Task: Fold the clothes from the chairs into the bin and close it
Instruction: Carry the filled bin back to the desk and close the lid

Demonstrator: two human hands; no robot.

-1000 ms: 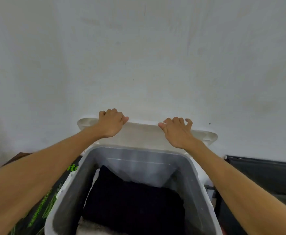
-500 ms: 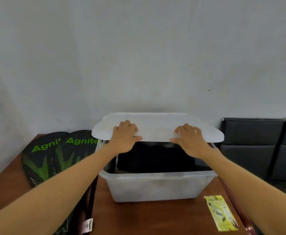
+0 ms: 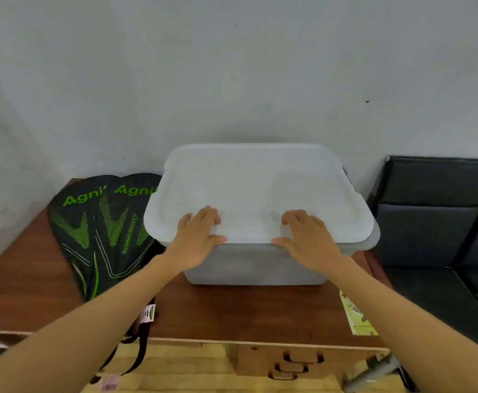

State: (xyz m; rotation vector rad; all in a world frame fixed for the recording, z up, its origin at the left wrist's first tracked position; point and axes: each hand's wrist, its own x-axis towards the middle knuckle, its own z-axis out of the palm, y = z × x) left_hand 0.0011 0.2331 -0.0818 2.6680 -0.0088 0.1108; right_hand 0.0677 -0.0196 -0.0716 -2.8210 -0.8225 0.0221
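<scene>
Left hand (image 3: 196, 241) and right hand (image 3: 307, 241), fingers (image 3: 208, 215) flat and released, on the lid (image 3: 260, 182) atop the bin (image 3: 254, 265).

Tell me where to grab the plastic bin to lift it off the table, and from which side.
Under the rim at the left and right ends of the bin, coming in from both sides together. The lid overhangs the narrower body, leaving a lip to hook beneath, and end grips should keep the wide bin level.

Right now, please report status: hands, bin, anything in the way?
Hands: left hand and right hand flat on lid, near edge. Lid down over bin. Beside bin: racket covers, not blocking.
</scene>
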